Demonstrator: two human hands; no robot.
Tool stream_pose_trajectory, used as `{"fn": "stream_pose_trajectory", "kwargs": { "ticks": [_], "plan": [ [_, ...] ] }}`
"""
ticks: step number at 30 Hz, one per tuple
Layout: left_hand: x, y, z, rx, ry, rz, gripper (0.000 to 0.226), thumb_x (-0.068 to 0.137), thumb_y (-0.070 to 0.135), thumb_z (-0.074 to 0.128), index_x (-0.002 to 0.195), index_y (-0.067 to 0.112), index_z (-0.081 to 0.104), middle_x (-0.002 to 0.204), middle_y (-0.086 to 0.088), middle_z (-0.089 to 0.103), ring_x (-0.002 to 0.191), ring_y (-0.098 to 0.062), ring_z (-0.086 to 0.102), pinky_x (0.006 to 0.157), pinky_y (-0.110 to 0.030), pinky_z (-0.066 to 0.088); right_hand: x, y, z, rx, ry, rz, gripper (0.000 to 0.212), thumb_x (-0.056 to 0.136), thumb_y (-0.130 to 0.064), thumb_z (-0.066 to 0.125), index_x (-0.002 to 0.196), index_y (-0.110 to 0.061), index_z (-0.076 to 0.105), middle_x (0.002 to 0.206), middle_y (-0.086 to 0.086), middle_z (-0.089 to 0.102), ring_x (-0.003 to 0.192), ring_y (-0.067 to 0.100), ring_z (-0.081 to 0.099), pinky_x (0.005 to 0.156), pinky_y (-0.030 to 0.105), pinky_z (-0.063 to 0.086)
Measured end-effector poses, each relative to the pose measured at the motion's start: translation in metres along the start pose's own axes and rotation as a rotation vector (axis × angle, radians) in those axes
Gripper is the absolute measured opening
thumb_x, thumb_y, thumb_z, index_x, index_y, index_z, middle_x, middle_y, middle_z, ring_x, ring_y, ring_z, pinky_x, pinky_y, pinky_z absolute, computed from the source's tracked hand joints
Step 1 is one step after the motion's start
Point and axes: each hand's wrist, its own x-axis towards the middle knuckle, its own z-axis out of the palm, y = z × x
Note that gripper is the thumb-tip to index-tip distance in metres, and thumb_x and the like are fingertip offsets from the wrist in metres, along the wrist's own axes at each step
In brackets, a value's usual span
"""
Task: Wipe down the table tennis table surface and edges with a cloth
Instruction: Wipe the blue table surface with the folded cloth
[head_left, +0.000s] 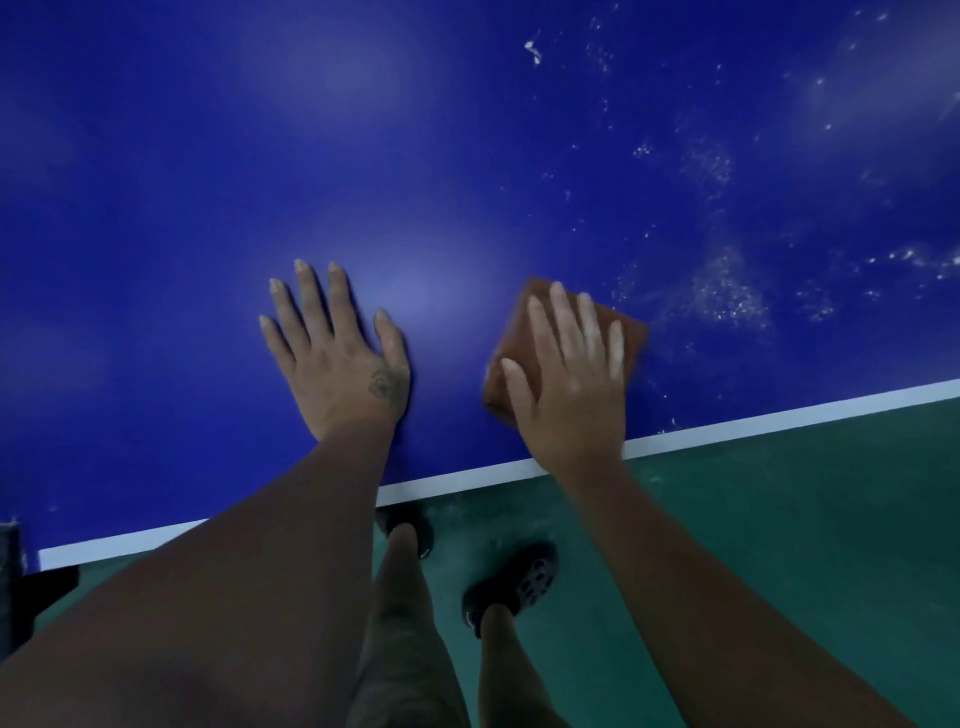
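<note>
1. two hands lay flat on bench (363, 156); left hand (337, 358) splayed, empty.
2. right hand (571, 379), fingers (563, 317) straight, pressed folded brown cloth (631, 332) near white edge (779, 421).
3. cloth looked soft, light: hold by flat palm.

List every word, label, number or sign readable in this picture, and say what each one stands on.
No text can be read anywhere in this view.
Blue table: no print, only its plain white edge line and white specks.
Brown cloth under the right hand: no label shows.
Left hand: a dark tattoo mark, too blurred to tell whether it holds letters.
</note>
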Motion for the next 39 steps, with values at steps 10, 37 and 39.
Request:
{"fn": "stream_pose_trajectory", "kwargs": {
  "ticks": [10, 37, 39],
  "plan": [
    [0.000, 0.001, 0.002, 0.009, 0.033, -0.003, 0.071, 0.111, 0.054, 0.033, 0.173, 0.022, 0.025, 0.183, -0.006, 0.013, 0.170, -0.032, 0.005, 0.137, -0.056, 0.003, -0.057, 0.023, -0.017, -0.014, -0.062, 0.251, 0.069, 0.113, -0.051, 0.031, 0.170, -0.011, 0.025, 0.180, 0.011, 0.013, 0.167, 0.034, 0.008, 0.132, 0.064, 0.008],
    [-0.001, 0.004, 0.001, -0.016, 0.092, -0.007, 0.069, 0.110, 0.051, 0.039, 0.171, 0.021, 0.032, 0.182, -0.007, 0.020, 0.169, -0.032, 0.009, 0.137, -0.054, 0.004, 0.054, 0.003, -0.004, 0.063, -0.126, -0.305, 0.068, 0.112, -0.056, 0.035, 0.170, -0.022, 0.027, 0.180, 0.000, 0.015, 0.167, 0.025, 0.008, 0.134, 0.055, 0.007],
    [-0.001, 0.005, -0.001, -0.018, 0.078, -0.010, 0.069, 0.109, 0.051, 0.038, 0.172, 0.021, 0.031, 0.182, -0.007, 0.019, 0.170, -0.032, 0.008, 0.137, -0.055, 0.004, 0.054, 0.043, -0.012, 0.025, -0.107, -0.242, 0.068, 0.112, -0.058, 0.033, 0.171, -0.025, 0.024, 0.180, -0.002, 0.013, 0.167, 0.023, 0.007, 0.134, 0.056, 0.008]
  ]
}}
